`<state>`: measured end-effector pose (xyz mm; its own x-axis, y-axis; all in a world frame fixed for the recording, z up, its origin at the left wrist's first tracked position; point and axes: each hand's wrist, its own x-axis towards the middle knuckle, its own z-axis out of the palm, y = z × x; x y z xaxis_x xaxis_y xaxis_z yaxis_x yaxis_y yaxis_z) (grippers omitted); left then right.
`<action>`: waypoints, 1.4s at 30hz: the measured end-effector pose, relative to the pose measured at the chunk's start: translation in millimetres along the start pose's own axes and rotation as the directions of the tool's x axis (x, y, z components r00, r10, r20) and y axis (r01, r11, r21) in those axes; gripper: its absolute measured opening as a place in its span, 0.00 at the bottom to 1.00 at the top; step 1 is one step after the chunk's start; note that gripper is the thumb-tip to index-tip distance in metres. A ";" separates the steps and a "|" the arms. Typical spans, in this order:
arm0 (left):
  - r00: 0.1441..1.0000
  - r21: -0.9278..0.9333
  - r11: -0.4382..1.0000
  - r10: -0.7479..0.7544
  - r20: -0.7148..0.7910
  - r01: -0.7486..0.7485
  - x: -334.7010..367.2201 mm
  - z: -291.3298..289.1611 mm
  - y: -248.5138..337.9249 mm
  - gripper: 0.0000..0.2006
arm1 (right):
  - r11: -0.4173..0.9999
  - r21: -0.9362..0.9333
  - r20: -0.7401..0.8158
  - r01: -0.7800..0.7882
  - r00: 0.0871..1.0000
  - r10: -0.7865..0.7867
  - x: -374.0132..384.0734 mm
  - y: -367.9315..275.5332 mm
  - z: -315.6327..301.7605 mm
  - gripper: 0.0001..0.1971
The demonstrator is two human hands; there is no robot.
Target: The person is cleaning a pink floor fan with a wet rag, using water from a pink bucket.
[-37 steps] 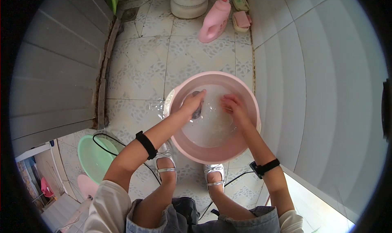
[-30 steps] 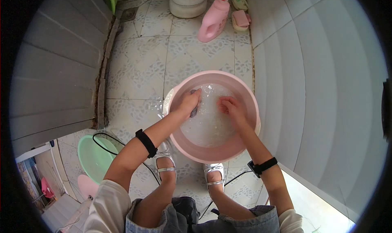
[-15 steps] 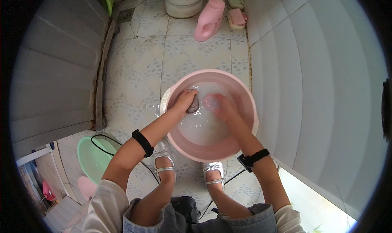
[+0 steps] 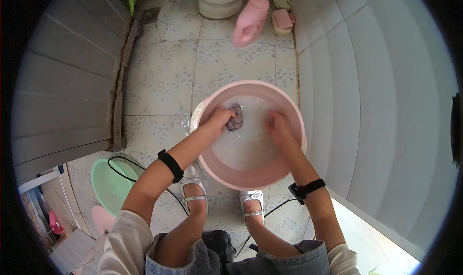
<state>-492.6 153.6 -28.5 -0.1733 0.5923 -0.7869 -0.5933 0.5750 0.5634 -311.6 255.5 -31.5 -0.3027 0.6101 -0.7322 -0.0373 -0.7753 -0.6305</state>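
Note:
A pink plastic basin [image 4: 251, 182] of cloudy, sudsy water stands on the floor in front of me. In its left half my left hand [image 4: 223, 116] is closed on a wadded, wet grey-brown cloth [image 4: 235, 117], gripping it by its left side at the water's surface. Toward the basin's right wall, my right hand [image 4: 279, 126] hovers at the water with fingers loosely bent and apart. Nothing shows in it, though its fingertips are somewhat blurred.
Beyond the basin lie a pink detergent jug [image 4: 251, 20] and a pink soap bar [image 4: 283, 19] on a dish, beside a white pedestal [image 4: 220, 2]. A green basin [image 4: 112, 184] stands at left. A black cable [image 4: 169, 194] crosses the floor by my shoes. A tiled wall [image 4: 357, 96] rises at right.
My right hand has moved away from the cloth toward the basin's right wall. The cloth in my left hand has shifted slightly right and shows more of itself.

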 end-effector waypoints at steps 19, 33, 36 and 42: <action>0.978 -0.203 0.979 0.017 0.206 0.026 0.6 11.9 -1.6 0.27 | 0.932 -0.362 0.039 0.006 0.999 0.008 -26.7 -2.8 6.9 0.15; 0.706 0.840 -0.503 0.518 0.482 -0.205 -14.9 17.4 -38.5 0.25 | 0.354 -0.832 0.264 0.428 0.866 -0.425 -5.5 -4.2 -16.8 0.18; 0.702 0.770 -0.505 0.377 0.604 -0.390 -20.9 18.7 -36.1 0.24 | 0.376 -0.836 0.253 0.400 0.888 -0.384 -0.8 -3.0 -26.4 0.18; 0.740 0.860 -0.456 0.494 0.457 -0.227 -11.4 20.5 -43.4 0.23 | 0.346 -0.844 0.268 0.411 0.880 -0.392 -0.2 7.7 -20.3 0.18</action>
<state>-448.8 133.5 -38.9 -0.0617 0.9800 -0.1890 0.9864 0.0888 0.1385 -292.5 252.8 -41.4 -0.5071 0.7967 -0.3287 0.6663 0.1205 -0.7359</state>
